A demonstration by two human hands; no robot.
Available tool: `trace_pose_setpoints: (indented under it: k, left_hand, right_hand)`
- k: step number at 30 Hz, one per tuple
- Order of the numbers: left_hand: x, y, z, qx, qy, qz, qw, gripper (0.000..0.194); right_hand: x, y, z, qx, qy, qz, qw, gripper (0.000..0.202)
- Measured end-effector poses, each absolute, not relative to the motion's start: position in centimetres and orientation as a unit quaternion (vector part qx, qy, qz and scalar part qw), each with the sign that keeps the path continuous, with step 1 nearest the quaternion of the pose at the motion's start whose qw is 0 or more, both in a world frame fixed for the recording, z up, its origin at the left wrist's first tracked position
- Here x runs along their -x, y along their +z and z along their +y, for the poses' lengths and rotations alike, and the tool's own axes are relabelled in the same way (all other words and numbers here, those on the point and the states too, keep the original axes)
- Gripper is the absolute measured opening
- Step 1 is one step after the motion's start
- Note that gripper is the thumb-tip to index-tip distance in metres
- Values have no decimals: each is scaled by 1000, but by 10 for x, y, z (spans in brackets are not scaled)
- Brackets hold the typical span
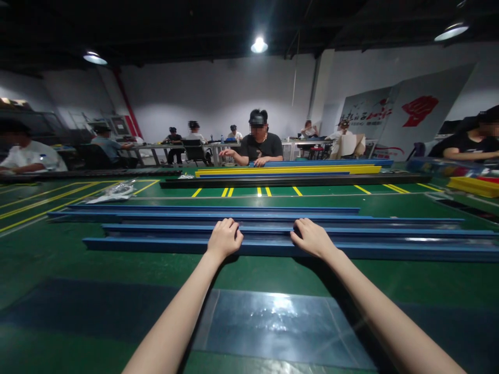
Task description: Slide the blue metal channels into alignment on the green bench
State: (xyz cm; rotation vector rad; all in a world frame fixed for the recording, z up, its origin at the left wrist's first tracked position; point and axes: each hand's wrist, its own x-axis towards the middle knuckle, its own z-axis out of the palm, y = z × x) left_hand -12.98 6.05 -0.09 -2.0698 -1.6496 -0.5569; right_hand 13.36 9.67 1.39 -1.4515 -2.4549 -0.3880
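Observation:
Long blue channel-shaped strips (pixel 156 245) lie side by side across the green table in front of me. My left hand (pixel 225 240) rests on the nearest strips, its fingers curled over the raised edges and the thumb tucked in at the side. To the right, my right hand (pixel 312 238) grips the same strips, fingers bent over and out of sight behind the edges. A stretch of the strips shows between the two hands. Nearer to me, a shiny clear plastic film (pixel 273 327) lies flat under my forearms, with dark bluish areas on both sides.
Across the table (pixel 175 202) sits a person in black (pixel 268 148), behind yellow strips (pixel 288 170) and a long black strip (pixel 296 180). A crumpled plastic bag (pixel 115 192) lies at the left. Other people sit around the room, and yellow trays (pixel 473 187) stand at the right.

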Motion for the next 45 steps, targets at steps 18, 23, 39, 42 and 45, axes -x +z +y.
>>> trace_pose_setpoints:
  k: [18, 23, 39, 42, 45]
  left_hand:
    - [149, -5, 103, 754, -202, -583, 223, 24]
    - [153, -4, 110, 755, -192, -587, 220, 25]
    - [146, 1, 121, 707, -137, -666, 192, 26]
    - [143, 3, 120, 701, -129, -675, 190, 27]
    - [138, 4, 117, 694, -120, -686, 183, 27]
  right_hand:
    - [-112, 18, 140, 515, -135, -838, 118, 24]
    - [-108, 16, 147, 514, -130, -839, 121, 25]
    - [-108, 12, 157, 502, -134, -842, 144, 25]
    - [-110, 11, 156, 488, -138, -849, 152, 26]
    - [-113, 11, 155, 474, -133, -857, 155, 28]
